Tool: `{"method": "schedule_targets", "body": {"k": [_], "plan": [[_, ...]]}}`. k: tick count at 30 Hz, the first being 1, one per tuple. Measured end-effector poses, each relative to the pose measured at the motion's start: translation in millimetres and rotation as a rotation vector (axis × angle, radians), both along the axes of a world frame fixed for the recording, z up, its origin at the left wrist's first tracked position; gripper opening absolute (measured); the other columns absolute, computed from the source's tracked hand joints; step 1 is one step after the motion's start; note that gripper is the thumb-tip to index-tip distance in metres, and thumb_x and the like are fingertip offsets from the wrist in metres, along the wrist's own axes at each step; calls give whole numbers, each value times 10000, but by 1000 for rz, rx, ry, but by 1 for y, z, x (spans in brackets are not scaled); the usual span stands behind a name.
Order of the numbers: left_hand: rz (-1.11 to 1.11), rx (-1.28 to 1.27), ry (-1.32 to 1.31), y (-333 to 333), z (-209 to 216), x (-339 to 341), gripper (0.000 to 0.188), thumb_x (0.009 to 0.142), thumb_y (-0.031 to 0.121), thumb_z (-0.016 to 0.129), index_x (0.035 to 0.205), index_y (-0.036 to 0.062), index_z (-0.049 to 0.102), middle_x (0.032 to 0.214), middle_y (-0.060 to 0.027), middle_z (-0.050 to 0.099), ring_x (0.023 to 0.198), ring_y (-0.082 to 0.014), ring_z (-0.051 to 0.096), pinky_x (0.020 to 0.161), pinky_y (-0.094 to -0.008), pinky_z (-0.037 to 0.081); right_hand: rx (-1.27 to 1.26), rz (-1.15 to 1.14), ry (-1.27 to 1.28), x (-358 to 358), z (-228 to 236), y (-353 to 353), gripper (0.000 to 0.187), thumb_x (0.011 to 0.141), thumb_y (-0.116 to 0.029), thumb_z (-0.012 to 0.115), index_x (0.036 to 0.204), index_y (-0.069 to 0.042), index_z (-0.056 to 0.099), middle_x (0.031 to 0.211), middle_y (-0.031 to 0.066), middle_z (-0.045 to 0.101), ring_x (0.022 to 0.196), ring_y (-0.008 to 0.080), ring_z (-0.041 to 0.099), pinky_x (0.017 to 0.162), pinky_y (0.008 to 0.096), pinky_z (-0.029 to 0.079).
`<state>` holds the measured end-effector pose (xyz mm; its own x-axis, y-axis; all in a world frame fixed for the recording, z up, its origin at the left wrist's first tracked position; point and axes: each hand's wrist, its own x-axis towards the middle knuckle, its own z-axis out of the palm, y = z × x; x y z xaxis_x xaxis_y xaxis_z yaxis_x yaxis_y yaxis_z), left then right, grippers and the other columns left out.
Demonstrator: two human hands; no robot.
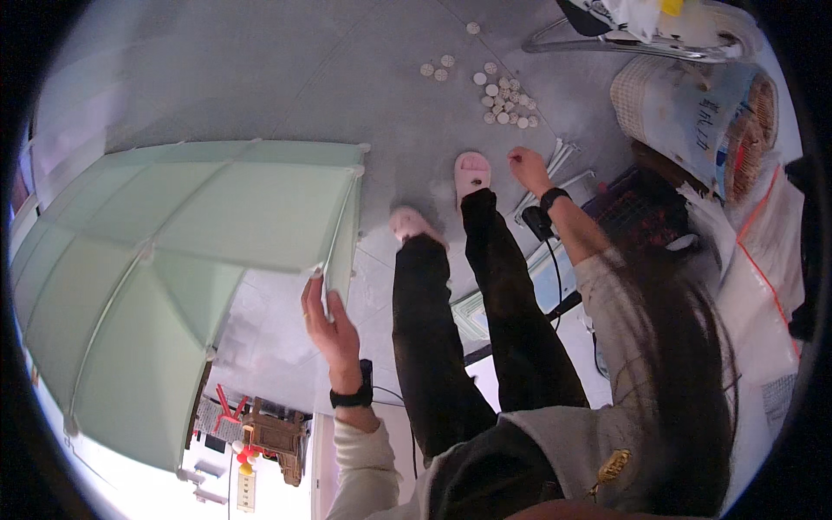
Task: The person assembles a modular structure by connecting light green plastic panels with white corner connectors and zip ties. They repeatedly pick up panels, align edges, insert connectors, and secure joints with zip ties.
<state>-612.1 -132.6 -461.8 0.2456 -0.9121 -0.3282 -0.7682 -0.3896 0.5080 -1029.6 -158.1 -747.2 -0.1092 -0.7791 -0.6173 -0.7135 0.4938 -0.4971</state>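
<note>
To my left stands a pale green fabric panel structure (199,208) stretched over a frame of thin white rods with small joints at the corners. My left hand (329,329) is at its near lower corner, fingers stretched up with the fingertips against the corner joint and the thumb apart. My right hand (530,171) is held out over the floor, away from the structure, with its fingers curled together. Whatever those fingers hold, if anything, is too small to tell. Several loose white rods (563,156) lie on the floor beside the right hand.
Several round white discs (507,100) lie scattered on the grey tiled floor ahead of my pink slippers (472,173). At the right are a woven bin (659,104), a metal-framed chair (589,43), a dark crate (641,208) and a white sack (763,286).
</note>
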Motion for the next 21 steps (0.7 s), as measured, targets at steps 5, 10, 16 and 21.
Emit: {"method": "schedule_targets", "body": {"k": [5,10,16,21], "plan": [[222,-65,66,14,-27,1,258,941,66,461,1154,-47,554,1092,-156,610,1000,-244,570,901,-337,439,31,31,228,5,-96,-38,274,802,-160,608,1043,-29,615,941,186,653,868,350,625,777,403,496],[287,-170,-200,18,-30,-10,268,915,83,419,1046,-62,603,979,-191,650,837,-293,615,758,-378,480,116,167,382,25,-181,-38,456,821,-160,592,1241,-28,471,1176,252,534,994,409,570,846,457,474],[184,-115,-186,5,-23,-11,301,920,174,451,1005,-55,628,958,-222,651,857,-353,631,782,-405,487,74,210,471,19,-219,-19,460,818,-174,599,1232,-45,445,1113,266,527,957,421,576,807,481,488],[125,9,-84,-5,-13,-6,283,892,117,444,1005,-79,614,950,-229,642,900,-348,610,828,-395,465,128,140,449,14,-219,-19,496,782,-233,664,1187,-16,476,1079,252,542,927,409,586,785,483,491]]}}
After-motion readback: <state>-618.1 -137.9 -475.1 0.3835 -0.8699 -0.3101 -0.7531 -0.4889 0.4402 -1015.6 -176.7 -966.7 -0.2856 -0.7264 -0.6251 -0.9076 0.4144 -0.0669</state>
